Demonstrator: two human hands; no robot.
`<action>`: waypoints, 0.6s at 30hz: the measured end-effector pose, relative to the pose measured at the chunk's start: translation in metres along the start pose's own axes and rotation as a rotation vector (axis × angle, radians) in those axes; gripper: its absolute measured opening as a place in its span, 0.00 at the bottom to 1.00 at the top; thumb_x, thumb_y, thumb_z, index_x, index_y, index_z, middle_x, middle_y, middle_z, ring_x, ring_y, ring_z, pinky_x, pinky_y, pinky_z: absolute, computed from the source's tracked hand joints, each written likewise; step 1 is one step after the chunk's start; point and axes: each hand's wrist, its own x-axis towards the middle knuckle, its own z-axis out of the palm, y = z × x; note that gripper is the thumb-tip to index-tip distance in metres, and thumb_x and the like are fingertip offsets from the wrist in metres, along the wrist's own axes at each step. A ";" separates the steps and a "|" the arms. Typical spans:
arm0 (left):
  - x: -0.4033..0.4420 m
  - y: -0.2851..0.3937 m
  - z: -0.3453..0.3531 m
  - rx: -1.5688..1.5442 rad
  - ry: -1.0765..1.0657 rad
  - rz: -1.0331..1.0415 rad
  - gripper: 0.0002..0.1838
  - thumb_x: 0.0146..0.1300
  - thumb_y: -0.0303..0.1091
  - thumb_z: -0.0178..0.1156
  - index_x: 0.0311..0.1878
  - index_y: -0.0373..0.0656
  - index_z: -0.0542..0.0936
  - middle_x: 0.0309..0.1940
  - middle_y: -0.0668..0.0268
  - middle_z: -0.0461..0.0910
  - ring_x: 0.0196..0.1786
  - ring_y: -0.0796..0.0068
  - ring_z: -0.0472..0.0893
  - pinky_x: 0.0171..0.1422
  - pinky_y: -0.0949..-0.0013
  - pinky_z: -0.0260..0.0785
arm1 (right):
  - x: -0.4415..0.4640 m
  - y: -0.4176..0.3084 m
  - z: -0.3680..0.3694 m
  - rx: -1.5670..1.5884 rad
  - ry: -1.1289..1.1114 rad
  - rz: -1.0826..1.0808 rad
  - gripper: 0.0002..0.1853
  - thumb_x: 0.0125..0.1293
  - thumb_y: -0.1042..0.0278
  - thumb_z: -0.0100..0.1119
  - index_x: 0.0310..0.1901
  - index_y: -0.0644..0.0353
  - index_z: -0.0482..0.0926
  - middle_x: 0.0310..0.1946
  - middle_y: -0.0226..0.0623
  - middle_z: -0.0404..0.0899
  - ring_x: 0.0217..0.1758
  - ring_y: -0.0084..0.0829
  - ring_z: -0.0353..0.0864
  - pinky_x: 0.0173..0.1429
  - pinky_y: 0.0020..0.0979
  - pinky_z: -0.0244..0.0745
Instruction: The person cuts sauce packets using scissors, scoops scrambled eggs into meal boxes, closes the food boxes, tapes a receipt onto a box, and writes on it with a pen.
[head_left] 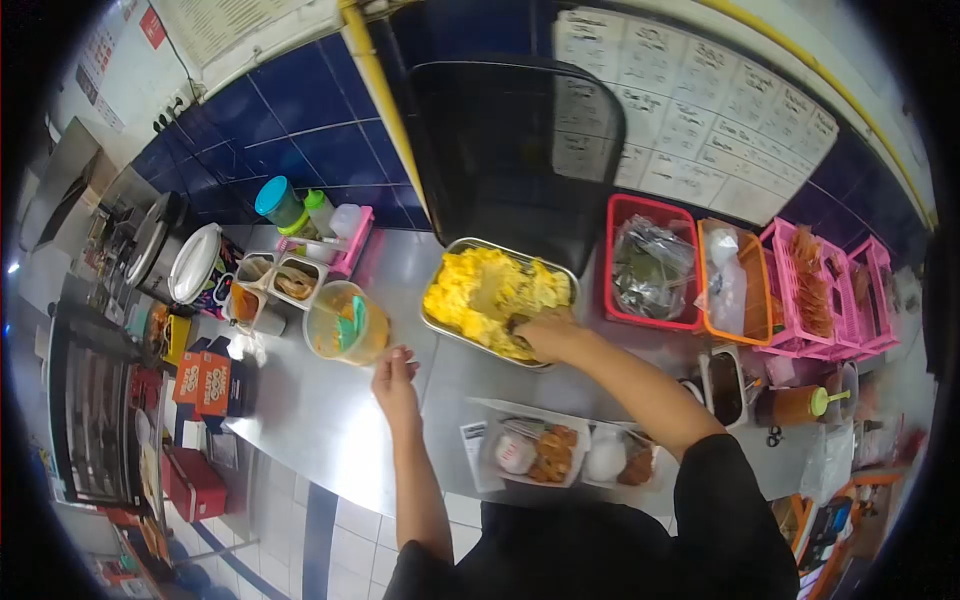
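Observation:
A metal tray holds a heap of yellow scrambled egg, thinner toward the tray's middle. My right hand reaches down into the tray's near right corner, its fingers bent and mostly hidden against the egg; what they grip does not show clearly. Just right of a clear round tub is my left hand, its fingers loosely curled and slightly apart, with nothing visible in them. Orange-brown contents and a green item show inside the tub. Two open food boxes with white wrapped balls and browned pieces lie nearest my body.
Behind the egg tray stands a large black lid or panel. A red bin, an orange basket and pink baskets line the right. Metal containers, bottles and printed boxes stand at the left.

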 end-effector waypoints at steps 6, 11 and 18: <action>0.036 -0.009 -0.018 -0.085 -0.141 -0.037 0.14 0.77 0.39 0.57 0.50 0.37 0.83 0.42 0.63 0.84 0.39 0.76 0.80 0.48 0.71 0.72 | 0.032 -0.014 -0.010 -0.063 -0.067 0.156 0.33 0.60 0.69 0.58 0.70 0.55 0.69 0.44 0.52 0.87 0.50 0.50 0.87 0.53 0.48 0.79; 0.065 -0.048 -0.004 -0.015 -0.114 -0.168 0.21 0.77 0.43 0.56 0.61 0.34 0.78 0.52 0.57 0.82 0.50 0.70 0.80 0.56 0.66 0.72 | 0.043 0.004 0.003 0.051 -0.054 0.316 0.36 0.58 0.71 0.61 0.70 0.64 0.66 0.44 0.60 0.85 0.50 0.52 0.87 0.56 0.49 0.79; 0.094 -0.091 0.043 0.060 -0.040 -0.104 0.33 0.80 0.47 0.47 0.75 0.29 0.64 0.70 0.42 0.69 0.72 0.53 0.72 0.75 0.59 0.62 | 0.062 0.044 0.032 0.138 -0.003 0.255 0.39 0.59 0.73 0.60 0.74 0.69 0.61 0.46 0.64 0.82 0.53 0.56 0.84 0.61 0.47 0.78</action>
